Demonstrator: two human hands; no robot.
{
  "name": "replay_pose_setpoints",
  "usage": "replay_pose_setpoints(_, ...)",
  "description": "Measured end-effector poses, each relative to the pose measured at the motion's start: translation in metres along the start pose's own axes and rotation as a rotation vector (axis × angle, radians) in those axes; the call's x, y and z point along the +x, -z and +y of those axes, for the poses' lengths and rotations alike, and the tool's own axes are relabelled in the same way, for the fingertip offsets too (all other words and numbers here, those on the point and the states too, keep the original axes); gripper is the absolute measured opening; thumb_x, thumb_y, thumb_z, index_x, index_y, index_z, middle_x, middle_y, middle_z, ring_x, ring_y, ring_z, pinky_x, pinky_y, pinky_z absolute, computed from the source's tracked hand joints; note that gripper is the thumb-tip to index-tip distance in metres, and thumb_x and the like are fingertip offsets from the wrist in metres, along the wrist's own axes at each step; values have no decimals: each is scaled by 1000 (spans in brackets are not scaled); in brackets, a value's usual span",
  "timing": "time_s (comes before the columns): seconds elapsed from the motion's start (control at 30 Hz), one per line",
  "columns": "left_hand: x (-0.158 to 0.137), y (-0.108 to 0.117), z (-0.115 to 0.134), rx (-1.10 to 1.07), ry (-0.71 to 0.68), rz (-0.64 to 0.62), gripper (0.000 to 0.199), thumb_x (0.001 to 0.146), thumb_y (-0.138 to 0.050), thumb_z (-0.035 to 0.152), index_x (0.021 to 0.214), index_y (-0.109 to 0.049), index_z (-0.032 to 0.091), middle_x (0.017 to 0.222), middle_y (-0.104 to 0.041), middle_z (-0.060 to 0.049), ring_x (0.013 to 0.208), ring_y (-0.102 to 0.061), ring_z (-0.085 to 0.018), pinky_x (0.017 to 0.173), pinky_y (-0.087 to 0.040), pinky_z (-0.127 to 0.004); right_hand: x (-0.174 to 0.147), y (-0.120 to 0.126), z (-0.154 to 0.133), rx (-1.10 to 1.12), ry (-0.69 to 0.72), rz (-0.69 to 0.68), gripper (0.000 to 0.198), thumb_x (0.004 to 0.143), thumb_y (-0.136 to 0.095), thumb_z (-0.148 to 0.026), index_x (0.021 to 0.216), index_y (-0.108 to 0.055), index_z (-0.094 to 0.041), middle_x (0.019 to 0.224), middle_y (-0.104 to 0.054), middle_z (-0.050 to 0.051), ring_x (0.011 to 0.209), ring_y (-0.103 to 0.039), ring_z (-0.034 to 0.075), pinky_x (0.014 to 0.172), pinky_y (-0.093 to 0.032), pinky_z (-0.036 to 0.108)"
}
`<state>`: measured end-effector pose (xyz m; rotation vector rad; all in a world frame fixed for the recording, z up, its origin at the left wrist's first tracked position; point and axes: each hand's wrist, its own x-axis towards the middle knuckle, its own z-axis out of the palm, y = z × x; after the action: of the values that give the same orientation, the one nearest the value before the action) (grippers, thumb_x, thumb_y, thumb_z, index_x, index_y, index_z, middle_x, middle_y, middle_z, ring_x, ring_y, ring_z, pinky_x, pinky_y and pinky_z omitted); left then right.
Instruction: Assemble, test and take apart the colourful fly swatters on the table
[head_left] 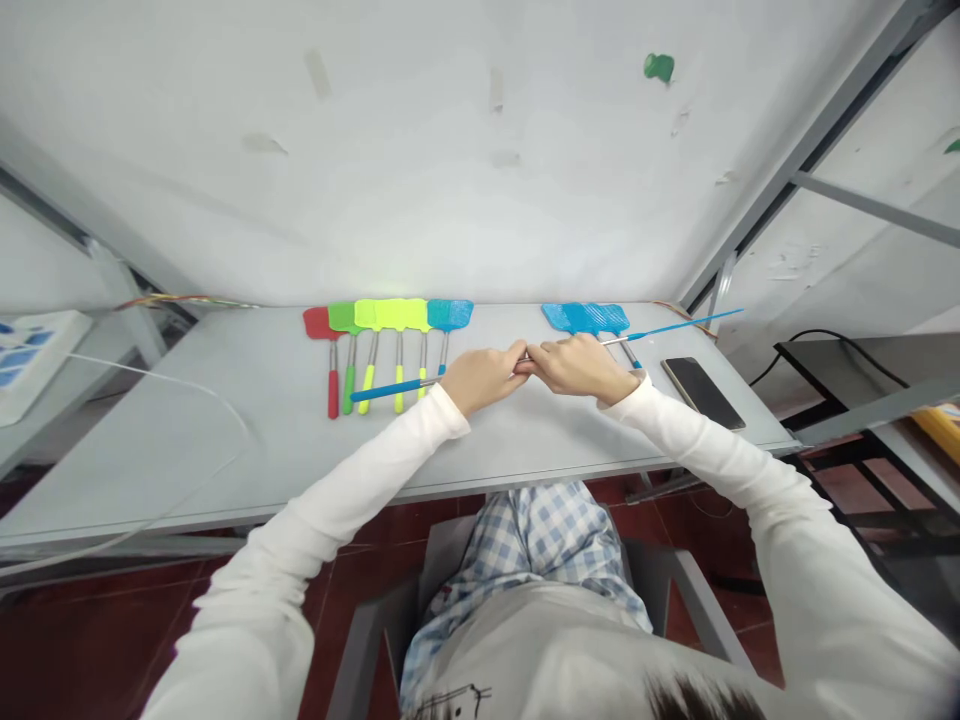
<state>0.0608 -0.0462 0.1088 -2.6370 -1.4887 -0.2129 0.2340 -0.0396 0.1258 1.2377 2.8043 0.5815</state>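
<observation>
Both hands are closed on the metal shaft of a blue fly swatter (386, 390), held level above the table. My left hand (482, 378) grips the shaft on the side of the blue handle. My right hand (576, 366) is wrapped round it on the side of the flat head, which is seen edge-on and points right. The hands touch at the fingers. Behind them lie several blue fly swatters (585, 318), partly covered by my right hand. To the left, a row holds a red fly swatter (333, 380), a green one (349, 375), several yellow ones (390, 315) and a blue one (450, 314).
A smartphone (703, 392) lies on the grey table (247, 400) at the right. A white cable (180, 380) runs over the left end. The white wall (420, 180) rises directly behind, with metal frame posts (817, 130) on the sides.
</observation>
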Motion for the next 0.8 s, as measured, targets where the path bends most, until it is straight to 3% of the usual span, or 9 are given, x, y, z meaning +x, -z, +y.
replay_pose_setpoints(0.13,3,-3,-7,1,-52,-8,43,95,-34,51,103,-59,17,73,-69,-9,69,-68,-23,56,-37,-25,-2,-10,16,12,-102,-24,68,100,-6,-46,90,-65,-14,77,-70,13,64,-59,18,57,-16,28)
replay_pose_setpoints(0.33,2,-19,-45,135,-3,10,48,95,-31,52,88,-63,17,65,-66,-11,61,-63,-21,54,-34,-25,-18,-41,64,-10,-276,5,71,99,-8,-50,81,-67,-15,68,-66,10,54,-49,14,56,-16,29)
replay_pose_setpoints(0.6,-7,-14,-63,160,15,3,47,96,-28,50,87,-62,18,65,-65,-9,64,-64,-23,54,-31,-26,-22,-45,85,-74,-224,4,70,99,-9,-53,78,-64,-16,66,-64,8,52,-47,14,55,-15,28)
replay_pose_setpoints(0.8,-20,5,-74,56,-3,-91,43,95,-31,53,98,-59,21,82,-69,-5,70,-64,-19,57,-32,-25,-30,-40,90,-86,-42,46,51,100,-22,-48,89,-60,-16,79,-65,8,69,-57,18,60,-26,28)
